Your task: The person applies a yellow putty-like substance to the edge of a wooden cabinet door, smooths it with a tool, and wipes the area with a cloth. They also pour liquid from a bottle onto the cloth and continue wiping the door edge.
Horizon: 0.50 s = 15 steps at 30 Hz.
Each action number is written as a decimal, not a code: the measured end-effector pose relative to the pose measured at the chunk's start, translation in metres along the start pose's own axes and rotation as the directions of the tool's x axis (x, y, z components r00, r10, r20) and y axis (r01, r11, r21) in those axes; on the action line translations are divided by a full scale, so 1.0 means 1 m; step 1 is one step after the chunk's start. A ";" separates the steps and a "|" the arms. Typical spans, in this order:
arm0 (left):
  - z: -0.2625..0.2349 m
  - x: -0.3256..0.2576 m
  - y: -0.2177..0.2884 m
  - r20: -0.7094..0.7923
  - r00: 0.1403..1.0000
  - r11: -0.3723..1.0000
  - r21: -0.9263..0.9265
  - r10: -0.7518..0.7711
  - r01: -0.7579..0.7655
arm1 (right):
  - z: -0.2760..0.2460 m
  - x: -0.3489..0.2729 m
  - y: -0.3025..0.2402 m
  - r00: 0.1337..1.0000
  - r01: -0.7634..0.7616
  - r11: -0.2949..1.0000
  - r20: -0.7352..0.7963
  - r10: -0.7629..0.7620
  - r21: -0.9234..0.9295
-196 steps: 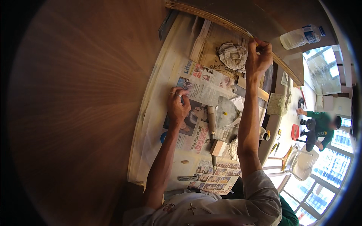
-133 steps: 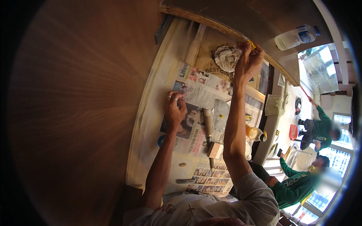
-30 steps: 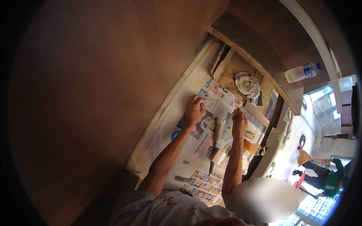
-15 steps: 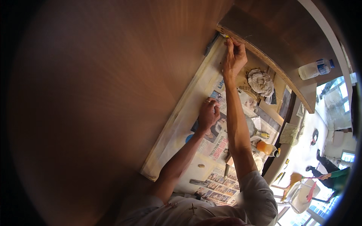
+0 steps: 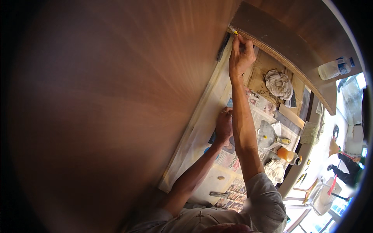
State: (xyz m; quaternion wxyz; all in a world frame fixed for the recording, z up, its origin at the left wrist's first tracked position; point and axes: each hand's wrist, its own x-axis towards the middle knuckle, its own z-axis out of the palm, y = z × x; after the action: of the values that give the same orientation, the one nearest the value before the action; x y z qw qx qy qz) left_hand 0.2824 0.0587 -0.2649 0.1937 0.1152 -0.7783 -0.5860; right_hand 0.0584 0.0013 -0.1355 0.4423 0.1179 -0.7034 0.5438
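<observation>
Head cam: right hand point(image 5: 241, 56) stretched far up, fingers pinched shut on a small yellow-tipped tool point(image 5: 233, 31), tip at the seam where wood panel point(image 5: 116, 108) meets the curved board edge point(image 5: 279, 46), prob to work that joint. Left hand point(image 5: 224, 126) lies flat on newspaper point(image 5: 233, 159), holding nothing I can see, looks like bracing. Crumpled rag point(image 5: 278, 83) & orange bottle point(image 5: 288, 155) sit close by w/in reach
</observation>
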 end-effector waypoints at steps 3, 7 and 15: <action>0.002 -0.001 -0.002 0.023 0.986 0.952 -0.258 -0.167 0.167 | 0.003 0.000 0.003 0.999 0.020 1.000 -0.026 -0.020 -0.002; -0.001 -0.002 0.001 0.016 0.997 0.997 -0.035 -0.073 0.073 | 0.007 0.001 0.007 0.998 0.049 0.997 -0.028 -0.051 -0.058; -0.001 0.004 0.001 -0.017 0.986 0.970 0.182 0.168 -0.162 | 0.011 0.008 0.013 0.970 0.243 0.965 0.006 -0.244 -0.096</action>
State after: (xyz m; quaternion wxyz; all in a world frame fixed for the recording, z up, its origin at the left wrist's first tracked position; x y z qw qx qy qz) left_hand 0.2795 0.0566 -0.2626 0.2430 0.0767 -0.8317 -0.4933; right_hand 0.0397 -0.0005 -0.1386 0.5130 0.1805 -0.7076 0.4511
